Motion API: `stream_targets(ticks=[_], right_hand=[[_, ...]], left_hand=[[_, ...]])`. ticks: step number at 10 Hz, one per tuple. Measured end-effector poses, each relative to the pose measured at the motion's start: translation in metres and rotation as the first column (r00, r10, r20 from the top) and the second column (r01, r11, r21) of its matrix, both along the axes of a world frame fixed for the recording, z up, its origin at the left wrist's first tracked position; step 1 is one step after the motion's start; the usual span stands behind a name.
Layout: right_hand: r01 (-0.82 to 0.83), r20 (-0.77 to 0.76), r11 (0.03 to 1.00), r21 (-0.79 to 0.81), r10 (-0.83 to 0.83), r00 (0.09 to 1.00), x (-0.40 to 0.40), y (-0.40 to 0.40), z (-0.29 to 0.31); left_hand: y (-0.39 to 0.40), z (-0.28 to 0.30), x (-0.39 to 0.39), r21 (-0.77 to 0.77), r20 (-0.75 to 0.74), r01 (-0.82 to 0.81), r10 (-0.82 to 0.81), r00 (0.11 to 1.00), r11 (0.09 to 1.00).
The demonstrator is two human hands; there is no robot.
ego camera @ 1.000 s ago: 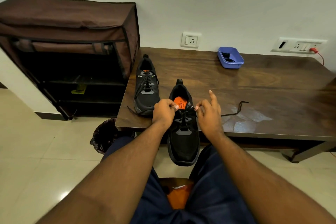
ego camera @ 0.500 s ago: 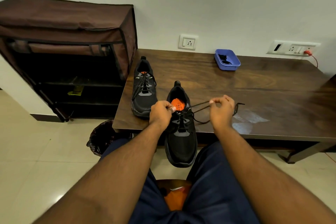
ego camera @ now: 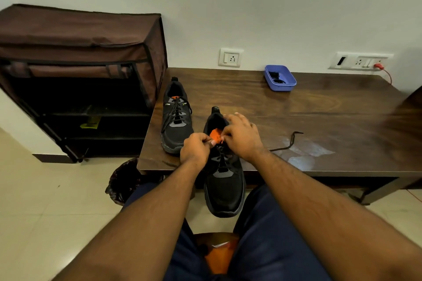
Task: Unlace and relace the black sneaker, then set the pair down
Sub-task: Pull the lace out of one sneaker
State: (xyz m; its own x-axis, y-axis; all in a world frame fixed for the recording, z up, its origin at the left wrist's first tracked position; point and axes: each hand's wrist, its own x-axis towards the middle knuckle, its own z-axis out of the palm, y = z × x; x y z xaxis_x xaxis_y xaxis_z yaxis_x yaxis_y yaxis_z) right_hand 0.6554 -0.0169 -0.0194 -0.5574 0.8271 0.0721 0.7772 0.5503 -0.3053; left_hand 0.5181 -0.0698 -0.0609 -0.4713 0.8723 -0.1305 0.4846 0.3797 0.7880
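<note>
While both hands (ego camera: 196, 150) (ego camera: 242, 137) pinch at the sneaker's (ego camera: 223, 180) tongue, their grip hides the lace.

Both forearms extend from the lower frame edge toward 12 o'clock and converge at frame centre. The left hand (ego camera: 195, 149) is knuckles-up, fingers curled, thumb and forefinger pinched together at its 3 o'clock side. The right hand (ego camera: 242, 136) sits just beside it at 2 o'clock, wrist bent inward, thumb and forefinger pinched toward the left hand, remaining fingers loosely extended toward 11 o'clock. The pinching fingertips nearly touch.
</note>
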Motion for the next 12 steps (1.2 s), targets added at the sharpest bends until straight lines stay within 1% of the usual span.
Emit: stream_targets(ticks=[1, 2, 3, 4, 5, 6, 7, 8, 9, 10, 11, 12], right_hand=[[0.332, -0.487, 0.934, -0.131, -0.352, 0.799, 0.036, 0.015, 0.008], [0.617, -0.624, 0.664, -0.423, -0.707, 0.333, 0.081, 0.032, 0.012], [0.731, -0.285, 0.573, -0.371, -0.82, 0.497, 0.099, 0.032, 0.009], [0.755, -0.368, 0.47, -0.457, -0.873, 0.32, 0.088, 0.019, -0.006], [0.512, -0.241, 0.853, -0.103, -0.521, 0.819, 0.059, 0.0, -0.012], [0.115, -0.064, 0.981, -0.154, -0.126, 0.99, 0.021, -0.004, -0.008], [0.081, 0.038, 0.932, -0.353, -0.073, 0.997, 0.002, 0.002, -0.004], [0.018, 0.12, 0.972, -0.234, 0.01, 0.993, 0.005, 0.014, 0.001], [0.073, -0.229, 0.972, -0.224, -0.125, 0.965, 0.013, 0.021, -0.003], [0.29, -0.638, 0.913, -0.288, -0.409, 0.652, 0.032, 0.027, -0.002], [0.5, -0.674, 0.831, -0.243, -0.516, 0.529, 0.063, 0.054, 0.002], [0.532, -0.465, 0.766, -0.36, -0.642, 0.609, 0.078, 0.07, 0.007]], left_hand=[[0.0, -0.003, 0.0, 0.023, 0.024, 0.016, -0.017, 1.0, 1.0], [0.001, -0.003, 0.004, 0.031, 0.003, 0.035, -0.035, 0.999, 0.999], [0.002, 0.001, 0.009, 0.022, -0.05, 0.049, -0.048, 0.998, 0.999], [0.002, 0.001, 0.008, 0.007, -0.073, 0.065, -0.064, 0.995, 0.998], [0.001, 0.003, 0.009, 0.004, -0.074, 0.06, -0.06, 0.995, 0.998], [-0.001, 0.004, 0.011, 0.011, -0.086, 0.06, -0.058, 0.995, 0.998], [-0.006, 0.006, 0.013, 0.01, -0.083, 0.059, -0.058, 0.995, 0.998], [-0.006, 0.005, 0.013, 0.016, -0.07, 0.054, -0.053, 0.996, 0.998], [-0.003, 0.006, 0.013, 0.031, -0.055, 0.064, -0.062, 0.997, 0.997], [-0.004, 0.002, 0.013, 0.015, -0.069, 0.065, -0.064, 0.996, 0.998], [-0.007, 0.0, 0.009, 0.009, -0.092, 0.061, -0.06, 0.994, 0.998], [-0.004, 0.002, 0.013, -0.002, -0.119, 0.094, -0.094, 0.988, 0.996]])
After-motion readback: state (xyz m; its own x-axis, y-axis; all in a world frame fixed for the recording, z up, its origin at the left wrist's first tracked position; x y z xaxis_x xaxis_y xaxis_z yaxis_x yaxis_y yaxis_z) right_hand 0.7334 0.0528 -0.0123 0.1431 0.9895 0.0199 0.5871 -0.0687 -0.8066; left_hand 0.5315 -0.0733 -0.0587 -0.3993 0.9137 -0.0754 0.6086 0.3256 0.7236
